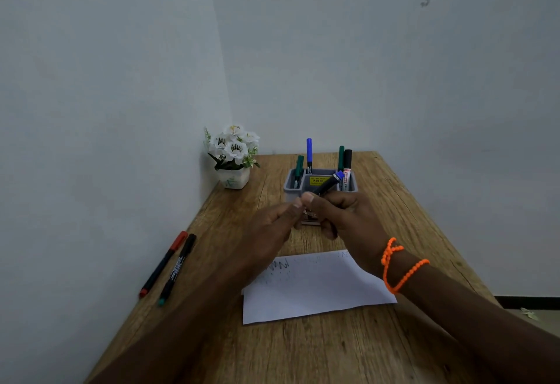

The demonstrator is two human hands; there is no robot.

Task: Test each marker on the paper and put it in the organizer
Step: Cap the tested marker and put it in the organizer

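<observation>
Your right hand (339, 214) is clamped on the black-barrelled marker with the blue cap (328, 184), whose long axis runs up and away from your fingertips, its capped end right in front of the grey plastic compartmented organizer (291, 185). Your left hand (272, 229) is blurred, thumb and forefinger seemingly pinched together beside the barrel's near end; whether they hold anything is unclear. The hands hide the organizer's front.
</observation>
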